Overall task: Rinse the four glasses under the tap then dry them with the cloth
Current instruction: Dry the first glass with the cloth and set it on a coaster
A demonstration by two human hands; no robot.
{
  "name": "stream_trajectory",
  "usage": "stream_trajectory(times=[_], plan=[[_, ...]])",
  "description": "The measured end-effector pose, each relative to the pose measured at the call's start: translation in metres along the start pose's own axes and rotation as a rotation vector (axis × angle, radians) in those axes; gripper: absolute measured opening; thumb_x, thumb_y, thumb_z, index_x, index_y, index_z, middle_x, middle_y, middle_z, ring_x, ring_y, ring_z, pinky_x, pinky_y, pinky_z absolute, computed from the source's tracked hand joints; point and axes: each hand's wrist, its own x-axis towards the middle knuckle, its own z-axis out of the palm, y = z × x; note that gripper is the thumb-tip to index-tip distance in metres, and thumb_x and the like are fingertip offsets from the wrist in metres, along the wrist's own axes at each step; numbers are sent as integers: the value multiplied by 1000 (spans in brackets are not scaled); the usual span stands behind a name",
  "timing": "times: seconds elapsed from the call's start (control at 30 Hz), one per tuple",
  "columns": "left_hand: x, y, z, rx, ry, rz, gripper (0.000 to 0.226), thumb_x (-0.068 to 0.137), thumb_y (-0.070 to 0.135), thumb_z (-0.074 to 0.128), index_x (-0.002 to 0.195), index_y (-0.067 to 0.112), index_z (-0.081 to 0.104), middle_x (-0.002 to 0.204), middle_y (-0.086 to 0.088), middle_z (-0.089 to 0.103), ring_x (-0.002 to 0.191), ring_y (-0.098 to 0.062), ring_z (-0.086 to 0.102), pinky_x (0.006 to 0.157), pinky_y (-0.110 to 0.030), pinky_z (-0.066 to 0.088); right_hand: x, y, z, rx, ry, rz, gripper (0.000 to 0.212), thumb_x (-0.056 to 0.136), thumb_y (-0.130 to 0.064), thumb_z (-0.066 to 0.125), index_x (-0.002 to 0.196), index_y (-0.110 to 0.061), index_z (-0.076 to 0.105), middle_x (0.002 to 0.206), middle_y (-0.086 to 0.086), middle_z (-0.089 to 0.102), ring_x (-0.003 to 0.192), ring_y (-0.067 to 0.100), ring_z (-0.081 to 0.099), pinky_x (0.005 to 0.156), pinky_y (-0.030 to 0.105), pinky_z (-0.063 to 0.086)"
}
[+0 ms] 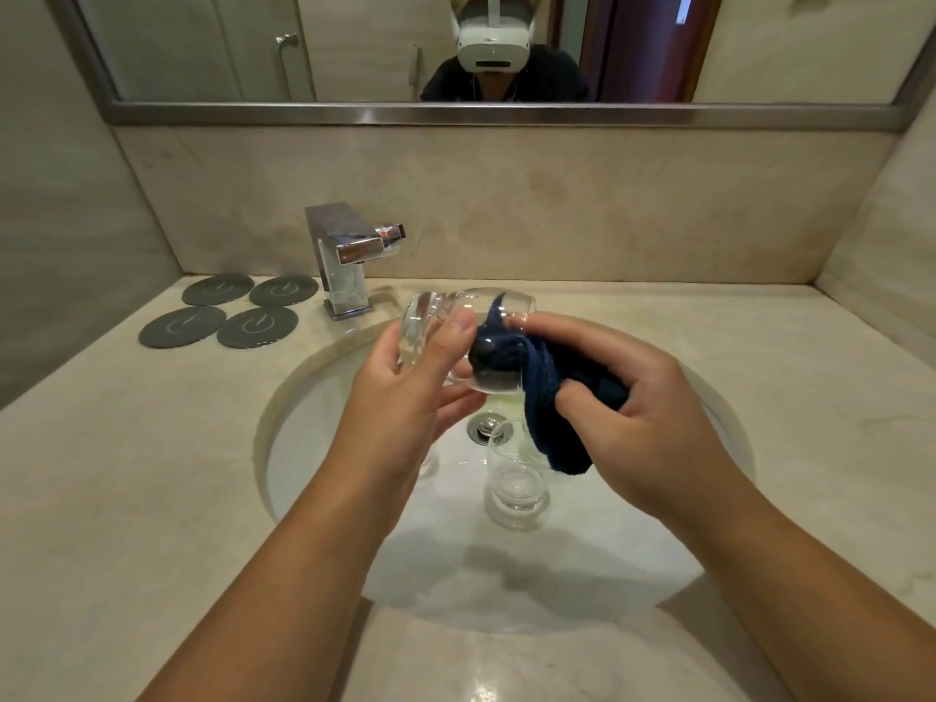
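My left hand grips a clear glass lying on its side above the sink, mouth pointing right. My right hand holds a dark blue cloth, and part of the cloth is stuffed into the glass's mouth. A second clear glass stands upright in the sink basin beside the drain. Another glass shows partly behind my left wrist, mostly hidden. The chrome tap stands at the back left of the basin, with no water running.
Several round dark grey coasters lie on the marble counter left of the tap. The white oval basin has a metal drain in its middle. A mirror spans the back wall and reflects a person wearing a headset.
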Motion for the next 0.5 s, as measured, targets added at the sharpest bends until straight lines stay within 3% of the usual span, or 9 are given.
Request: stream_trajectory(times=[0.1, 0.2, 0.33, 0.4, 0.5], plan=[[0, -1, 0, 38, -22, 29, 53, 82, 53, 86, 126, 28, 69, 109, -3, 82, 98, -23, 81, 86, -33, 63, 1, 0, -3, -111, -28, 3, 64, 81, -8, 48, 129, -43, 73, 127, -20, 71, 129, 1, 60, 103, 13, 45], [1, -3, -3, 83, -35, 90, 51, 81, 51, 81, 125, 27, 69, 108, 0, 82, 98, -21, 80, 82, -29, 62, 1, -4, -7, -221, -173, 10, 76, 76, -16, 51, 144, -49, 60, 137, -33, 63, 134, 1, 52, 110, 17, 40], [0, -5, -4, 152, -86, 148, 56, 82, 46, 81, 129, 21, 66, 112, -4, 82, 102, -23, 80, 86, -33, 66, -1, -7, -9, -277, -330, 11, 87, 75, -10, 63, 155, -42, 50, 150, -30, 55, 140, -3, 50, 116, 25, 41], [-1, -4, -4, 162, -105, 160, 53, 84, 45, 84, 128, 20, 66, 109, -3, 82, 100, -21, 81, 81, -29, 65, -1, -7, -9, -259, -350, 22, 85, 78, 0, 68, 153, -40, 54, 142, -29, 62, 131, -4, 58, 106, 20, 47], [-1, -6, -4, 224, -126, 177, 43, 84, 49, 80, 119, 26, 70, 105, 0, 82, 98, -18, 80, 78, -26, 62, 1, -9, -9, -166, -358, 134, 78, 83, 7, 66, 143, -42, 63, 104, -23, 74, 81, -1, 68, 71, 12, 49]])
